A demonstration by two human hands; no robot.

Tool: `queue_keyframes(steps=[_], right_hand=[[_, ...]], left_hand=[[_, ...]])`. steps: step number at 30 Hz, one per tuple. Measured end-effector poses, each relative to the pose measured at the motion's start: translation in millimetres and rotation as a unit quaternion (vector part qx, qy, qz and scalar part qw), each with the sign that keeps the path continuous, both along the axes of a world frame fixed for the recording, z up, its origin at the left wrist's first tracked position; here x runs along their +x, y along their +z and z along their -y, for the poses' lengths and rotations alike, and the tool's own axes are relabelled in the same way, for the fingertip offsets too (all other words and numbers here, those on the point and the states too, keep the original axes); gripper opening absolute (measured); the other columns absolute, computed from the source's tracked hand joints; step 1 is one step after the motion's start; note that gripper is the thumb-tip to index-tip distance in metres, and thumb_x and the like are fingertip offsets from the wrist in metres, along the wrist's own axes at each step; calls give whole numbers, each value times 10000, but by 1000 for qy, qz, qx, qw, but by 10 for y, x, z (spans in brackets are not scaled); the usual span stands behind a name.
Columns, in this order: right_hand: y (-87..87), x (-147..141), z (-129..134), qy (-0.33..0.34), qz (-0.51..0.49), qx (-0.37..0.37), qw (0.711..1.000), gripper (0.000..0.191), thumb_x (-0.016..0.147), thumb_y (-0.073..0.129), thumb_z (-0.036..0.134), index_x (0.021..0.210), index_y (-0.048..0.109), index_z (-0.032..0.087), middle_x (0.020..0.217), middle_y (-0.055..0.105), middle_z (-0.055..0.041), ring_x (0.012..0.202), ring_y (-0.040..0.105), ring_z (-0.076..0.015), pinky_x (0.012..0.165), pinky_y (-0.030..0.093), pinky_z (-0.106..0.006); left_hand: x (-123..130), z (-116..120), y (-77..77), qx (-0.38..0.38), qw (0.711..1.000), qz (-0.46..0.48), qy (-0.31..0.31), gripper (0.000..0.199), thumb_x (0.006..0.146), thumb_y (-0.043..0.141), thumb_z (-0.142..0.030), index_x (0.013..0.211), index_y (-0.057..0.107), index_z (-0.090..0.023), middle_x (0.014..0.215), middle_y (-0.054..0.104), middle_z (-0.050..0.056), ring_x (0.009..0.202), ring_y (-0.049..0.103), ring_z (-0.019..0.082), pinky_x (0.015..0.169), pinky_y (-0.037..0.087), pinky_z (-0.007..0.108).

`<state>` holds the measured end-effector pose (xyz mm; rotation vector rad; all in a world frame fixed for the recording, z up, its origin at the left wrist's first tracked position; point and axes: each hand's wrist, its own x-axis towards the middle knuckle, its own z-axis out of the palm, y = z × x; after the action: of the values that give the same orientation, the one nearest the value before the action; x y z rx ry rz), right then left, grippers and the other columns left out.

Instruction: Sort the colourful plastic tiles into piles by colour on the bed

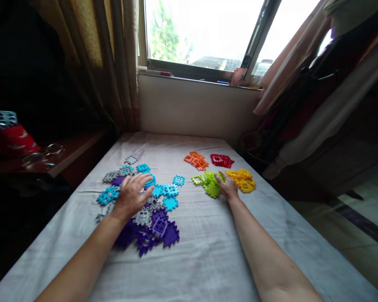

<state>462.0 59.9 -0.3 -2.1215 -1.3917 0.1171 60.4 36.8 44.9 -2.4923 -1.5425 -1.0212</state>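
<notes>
My left hand (132, 197) lies over a mixed heap of toothed plastic tiles, fingers apart; what is under the palm is hidden. Around it are blue tiles (171, 190), grey tiles (143, 217) and, nearer me, purple tiles (160, 225). My right hand (228, 187) touches the right edge of the lime green tiles (212, 188), its thumb and fingers apart. Just right of that hand sits a yellow pile (244, 180). Farther back are an orange pile (196, 160) and a red pile (221, 160).
A pale sheet (204, 260) covers the table. At the left, a brown side table (72, 156) carries a red container (14, 140) and glasses (38, 158). Behind are a window and a curtain (113, 63); clothes hang at the right.
</notes>
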Motion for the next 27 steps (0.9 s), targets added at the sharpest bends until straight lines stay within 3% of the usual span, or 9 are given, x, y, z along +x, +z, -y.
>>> queue_keyframes(steps=[2, 4, 7, 12, 17, 23, 27], right_hand=[[-19, -13, 4, 4, 12, 9, 1000, 555, 944, 438, 515, 1340, 629, 176, 1368, 628, -137, 1304, 544, -274, 1112, 390, -409], [-17, -21, 2, 7, 22, 11, 1000, 541, 951, 435, 506, 1325, 636, 172, 1386, 614, -138, 1335, 514, -270, 1129, 373, -415], [-2, -40, 2, 21, 34, -1, 999, 516, 960, 435, 502, 1326, 631, 197, 1367, 630, -119, 1322, 522, -268, 1125, 373, -419], [-9, -236, 60, 61, 54, -10, 997, 593, 929, 508, 559, 1383, 576, 185, 1321, 650, -121, 1253, 562, -273, 1083, 401, -395], [42, -588, 98, 100, 70, 1, 992, 614, 883, 593, 580, 1383, 569, 224, 1299, 652, -110, 1233, 562, -270, 1056, 406, -397], [85, -1011, 63, 116, 62, 8, 991, 651, 853, 642, 571, 1388, 551, 211, 1306, 647, -123, 1228, 569, -274, 1046, 410, -390], [54, -1311, -89, 134, 59, 27, 989, 695, 840, 643, 594, 1409, 520, 214, 1343, 628, -123, 1237, 565, -273, 1053, 404, -393]], left_hand=[[459, -110, 83, -64, 993, -58, -77, 383, 930, 503, -467, 1247, 646, -308, 1333, 670, 62, 1311, 551, 275, 1169, 271, 596], [853, -220, 111, -114, 980, -116, -115, 426, 913, 540, -477, 1293, 625, -304, 1430, 600, 82, 1370, 495, 302, 1169, 245, 626], [1146, -337, 77, -170, 961, -176, -129, 481, 877, 591, -506, 1300, 622, -279, 1468, 559, 122, 1389, 468, 349, 1146, 243, 672], [899, -298, -47, -186, 954, -192, -133, 417, 874, 591, -519, 1218, 660, -294, 1372, 639, 118, 1275, 578, 332, 1150, 209, 685], [576, -98, -196, -131, 972, -148, -125, 416, 877, 586, -542, 1223, 656, -323, 1339, 663, 93, 1270, 581, 300, 1178, 206, 629], [486, 68, -402, -101, 986, -104, -86, 464, 891, 568, -543, 1294, 628, -321, 1371, 646, 79, 1330, 530, 318, 1175, 213, 647], [472, 113, -443, -87, 988, -90, -89, 468, 888, 575, -539, 1297, 635, -319, 1361, 653, 79, 1329, 530, 302, 1193, 211, 613]])
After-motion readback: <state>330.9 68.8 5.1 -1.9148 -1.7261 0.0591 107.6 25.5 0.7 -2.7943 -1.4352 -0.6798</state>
